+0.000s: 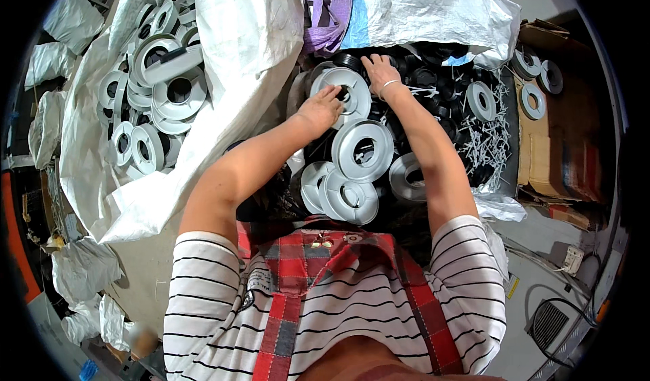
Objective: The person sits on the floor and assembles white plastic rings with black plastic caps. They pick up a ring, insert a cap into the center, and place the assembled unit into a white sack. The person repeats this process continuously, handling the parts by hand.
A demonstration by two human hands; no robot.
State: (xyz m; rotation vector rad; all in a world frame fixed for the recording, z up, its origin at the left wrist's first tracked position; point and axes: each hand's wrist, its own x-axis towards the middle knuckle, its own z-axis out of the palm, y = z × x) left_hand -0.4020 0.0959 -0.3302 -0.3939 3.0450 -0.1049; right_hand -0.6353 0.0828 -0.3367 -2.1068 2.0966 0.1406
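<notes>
Nearest the striped shirt and red checked apron (325, 273), three grey plastic reels lie flat and overlapping on a dark heap: one at the front (349, 197), a larger one (364, 149) just behind it, and a third (408, 178) half hidden under the right forearm. Farther out, both arms reach to one grey reel (345, 91) that lies at the upper edge of the heap, near the mouth of the sacks. On its near-left side rests the left hand (319, 107), fingers curled onto the face of the reel beside the centre hole. At its far-right rim sits the right hand (380, 70), fingers spread and bent over the edge; a thin bangle circles that wrist. Whether either hand truly grips the reel or only presses on it cannot be told. Right of the arms, black round parts (433, 76) and white plastic scraps (491, 137) lie mixed, with two grey rings on a cardboard box (562, 137). To the left, a big white woven sack (244, 49) holds many more grey reels (169, 90). Beyond the hands lies a purple strap (330, 15).
</notes>
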